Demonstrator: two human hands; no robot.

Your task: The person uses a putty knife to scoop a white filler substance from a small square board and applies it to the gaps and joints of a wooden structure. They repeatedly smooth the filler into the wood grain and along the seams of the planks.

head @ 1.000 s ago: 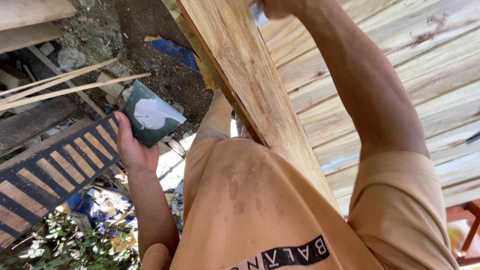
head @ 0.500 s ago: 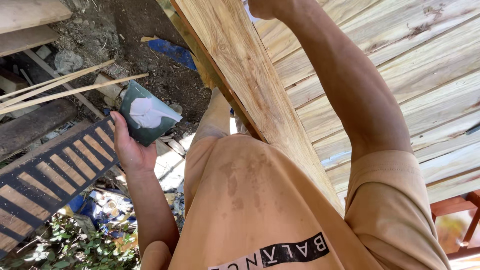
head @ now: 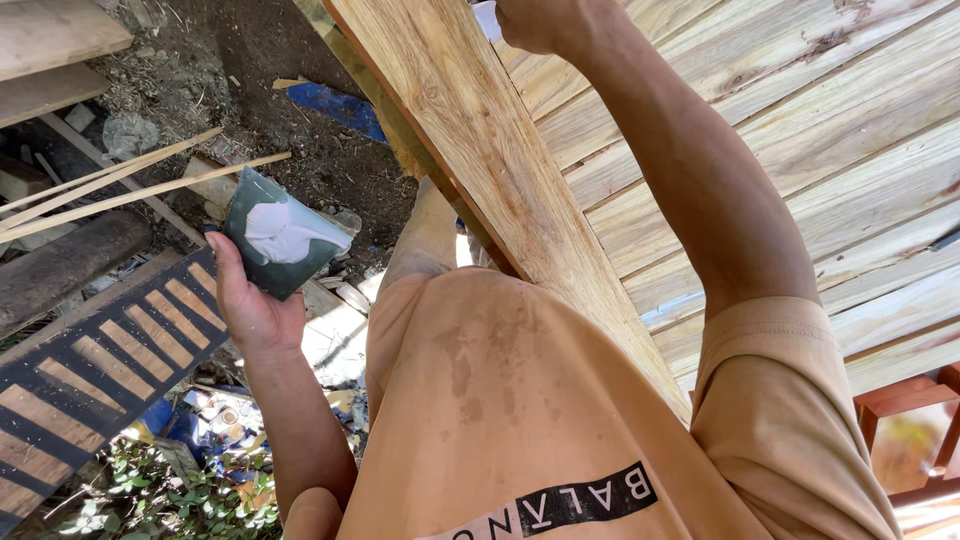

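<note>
Gripping a dark container (head: pixel 285 245) of white paste, left hand (head: pixel 245 300) closed.

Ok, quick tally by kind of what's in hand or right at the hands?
Dark green containers with white paste: 1, held in the left hand
Wooden boards on edge: 1, beside the right hand
Thin wooden sticks: 2, on the ground past the container
Total: 4
</note>
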